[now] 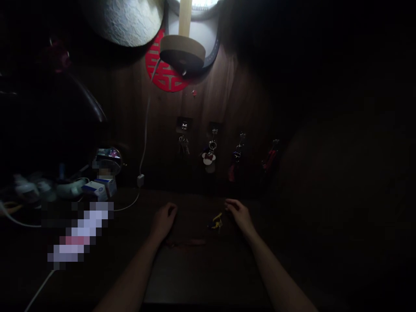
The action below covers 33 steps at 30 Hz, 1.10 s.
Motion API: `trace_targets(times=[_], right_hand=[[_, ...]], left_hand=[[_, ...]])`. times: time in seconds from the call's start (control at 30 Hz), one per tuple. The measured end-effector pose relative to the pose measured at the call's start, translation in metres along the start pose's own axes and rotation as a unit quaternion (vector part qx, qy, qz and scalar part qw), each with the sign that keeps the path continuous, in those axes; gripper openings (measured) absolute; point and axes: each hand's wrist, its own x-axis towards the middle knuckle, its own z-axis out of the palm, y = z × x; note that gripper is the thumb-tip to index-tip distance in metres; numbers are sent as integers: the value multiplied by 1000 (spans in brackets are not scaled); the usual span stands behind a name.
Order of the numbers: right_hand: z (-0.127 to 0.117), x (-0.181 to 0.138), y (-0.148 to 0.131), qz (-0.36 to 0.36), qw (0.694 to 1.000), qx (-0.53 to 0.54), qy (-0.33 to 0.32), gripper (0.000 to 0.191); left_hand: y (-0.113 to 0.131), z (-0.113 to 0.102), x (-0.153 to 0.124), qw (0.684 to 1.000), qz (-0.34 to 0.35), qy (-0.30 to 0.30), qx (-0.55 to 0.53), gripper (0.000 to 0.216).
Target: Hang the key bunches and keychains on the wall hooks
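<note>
Nearest us, our left grip and right grip rest on the dark tabletop, both loosely curled with the fingers together. Neither looks clamped on anything, though the dimness limits what we can tell. Between them, just beside the right grip, lies a yellow-and-blue trinket. In this low light, we could misjudge its edge and nudge it away or fumble it. Farther left sit a white box and a white cable, which could catch a wrist swung wide. Beyond, on the wooden wall, keychains hang from hooks beneath a lamp.
</note>
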Motion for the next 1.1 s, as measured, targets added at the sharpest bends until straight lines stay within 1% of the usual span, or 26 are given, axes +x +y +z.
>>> trace_targets(times=[0.07,0.17,0.23,0.3,0.4,0.5,0.67,0.73,0.83,0.97,1.03,1.1], right_hand=[[7,-4,1,-22,1000,-5,-2,27],[13,-11,8,-43,998,-9,34,26],[14,-14,14,-55,996,-26,62,25],[11,-17,19,-76,993,-56,67,24],[7,-19,22,-114,986,-110,50,23],[5,-21,23,-139,977,-162,29,26],[6,-24,22,-165,956,-241,10,39],[7,-25,22,-165,952,-259,2,40],[7,-27,22,-162,946,-280,-17,34],[7,-30,18,-177,940,-291,-32,19],[8,-31,13,-182,941,-283,-32,15],[10,-33,7,-181,947,-263,-35,16]], left_hand=[[0,0,0,1000,0,-1,3,22],[1,-1,-1,1000,3,-6,2,23],[1,-1,-2,1000,6,-8,2,24],[0,-1,-1,1000,4,-7,4,23],[-1,1,0,1000,-3,-3,-3,23],[0,0,0,1000,-4,8,-24,23],[6,-4,-3,995,-17,65,-79,26],[9,-7,-4,991,-23,92,-97,28],[13,-10,-5,985,-27,128,-111,30],[16,-12,-6,979,-24,161,-120,31],[17,-12,-6,977,-25,168,-125,31],[19,-12,-8,979,-22,164,-123,31]])
